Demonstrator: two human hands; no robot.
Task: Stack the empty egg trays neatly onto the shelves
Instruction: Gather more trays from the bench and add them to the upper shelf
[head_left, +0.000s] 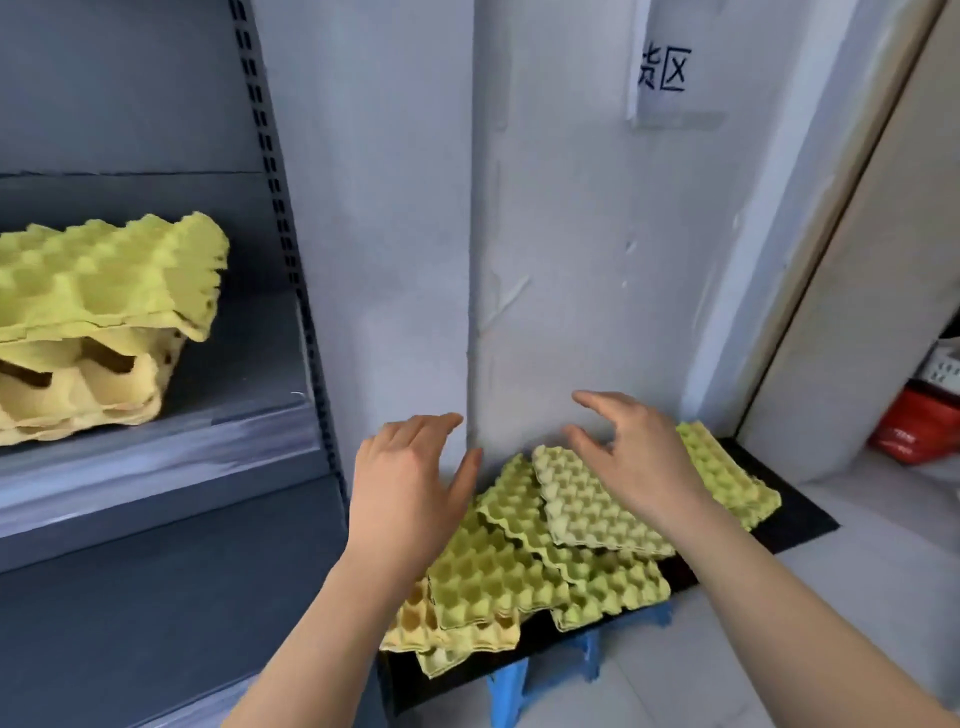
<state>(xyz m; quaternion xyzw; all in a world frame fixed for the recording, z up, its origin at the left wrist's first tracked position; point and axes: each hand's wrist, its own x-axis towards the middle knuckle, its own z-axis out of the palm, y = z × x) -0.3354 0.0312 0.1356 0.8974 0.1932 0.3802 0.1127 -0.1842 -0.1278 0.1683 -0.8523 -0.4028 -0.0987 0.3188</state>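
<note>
At far left, on the grey shelf (156, 431), a stack of yellow-green egg trays (104, 291) already sits, its upper trays skewed and overhanging the lower ones toward the right. Right of the shelf's slotted upright, and lower down, the left hand (410, 483) hovers with its grip spread, fingers straight and thumb apart, holding nothing. It hangs over the left edge of the loose pile of trays (498, 571), apparently not touching it. That pile lies on a low black worktop (800, 525) propped on blue stools (506, 686), against the white wall. The trays overlap untidily in a band that runs from near left to far right. On top lies a paler tray (587, 504), turned so one corner points toward the wall. The right hand (634, 457) is above that tray's far right part, its grip also spread, fingers loosely bent and empty, pointing left. One more tray (727, 467) shows beyond it at the far end. The pale top tray looks like the next pick. It lies directly below the right hand, which is nearer, and to the right of the left hand, which would have to shift right to catch the opposite edge. From there the shelf stack lies up and to the left.
</note>
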